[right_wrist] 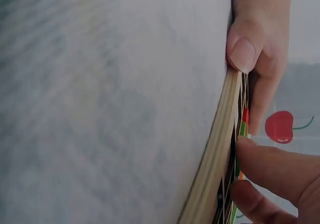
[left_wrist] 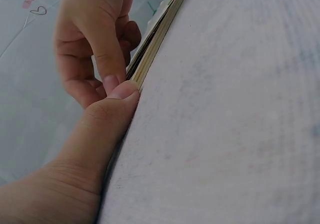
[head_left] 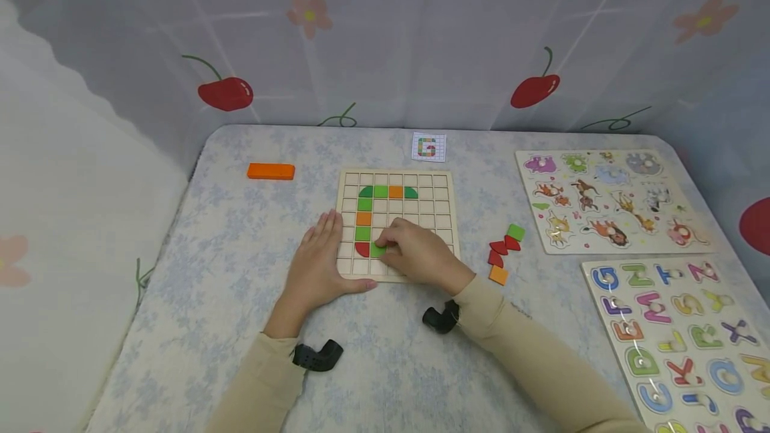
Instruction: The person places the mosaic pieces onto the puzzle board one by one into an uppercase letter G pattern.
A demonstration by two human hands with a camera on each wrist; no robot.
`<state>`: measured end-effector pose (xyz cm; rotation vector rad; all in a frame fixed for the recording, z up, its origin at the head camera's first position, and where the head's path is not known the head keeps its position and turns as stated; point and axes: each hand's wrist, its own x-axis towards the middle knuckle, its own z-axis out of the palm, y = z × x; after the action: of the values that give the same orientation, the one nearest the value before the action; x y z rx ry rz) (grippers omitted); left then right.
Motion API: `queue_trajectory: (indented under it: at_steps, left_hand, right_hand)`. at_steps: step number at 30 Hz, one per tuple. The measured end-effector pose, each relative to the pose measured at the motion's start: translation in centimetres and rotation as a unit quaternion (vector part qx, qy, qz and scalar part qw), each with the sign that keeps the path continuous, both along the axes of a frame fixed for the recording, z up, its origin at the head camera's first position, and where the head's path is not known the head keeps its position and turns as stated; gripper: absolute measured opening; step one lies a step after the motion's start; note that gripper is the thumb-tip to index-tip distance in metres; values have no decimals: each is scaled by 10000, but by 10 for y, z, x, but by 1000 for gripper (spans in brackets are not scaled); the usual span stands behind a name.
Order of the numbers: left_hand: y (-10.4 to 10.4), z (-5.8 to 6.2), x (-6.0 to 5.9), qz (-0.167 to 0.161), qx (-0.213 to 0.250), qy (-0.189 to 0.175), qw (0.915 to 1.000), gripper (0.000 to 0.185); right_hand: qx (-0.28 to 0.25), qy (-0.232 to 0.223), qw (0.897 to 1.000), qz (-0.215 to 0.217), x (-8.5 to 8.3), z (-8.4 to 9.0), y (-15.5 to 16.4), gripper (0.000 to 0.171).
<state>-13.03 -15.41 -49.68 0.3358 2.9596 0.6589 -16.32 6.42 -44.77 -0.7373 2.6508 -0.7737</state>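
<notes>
- Board (head_left: 441, 207): lies flat mid-table, gridded; tiles cover part of its left half.
- Tile row, top, left to right: dark green corner tile (head_left: 366, 192), light green square, orange square, second dark green corner tile.
- Tile column, left, below the first corner: green, orange, green; then a red tile (head_left: 362, 249), rounded at its outer corner.
- Right hand (head_left: 421, 252): thumb and forefinger curled in, pinching a green tile (head_left: 377, 252) just right of the red one; tile lies at the board's surface.
- Left hand (head_left: 319, 259): fingers straight and together by the board's left edge; thumb spread out, touching the near edge; no tile gripped.
- Right of board: five loose tiles (head_left: 495, 258), one green, three red, one orange; farther right, animal board (head_left: 607, 219) and letter board (head_left: 686, 346).
- Beyond board: card (head_left: 429, 148) with a coloured grid figure; far left, orange block (head_left: 271, 171).
</notes>
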Motion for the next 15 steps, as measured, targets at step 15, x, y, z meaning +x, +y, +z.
queue_trajectory:
  at_steps: [15]
  left_hand:
    - [2,1,0,48,19,-45,10000,139]
  right_hand:
    - [-48,-488,9983,-314,12,21,89,33]
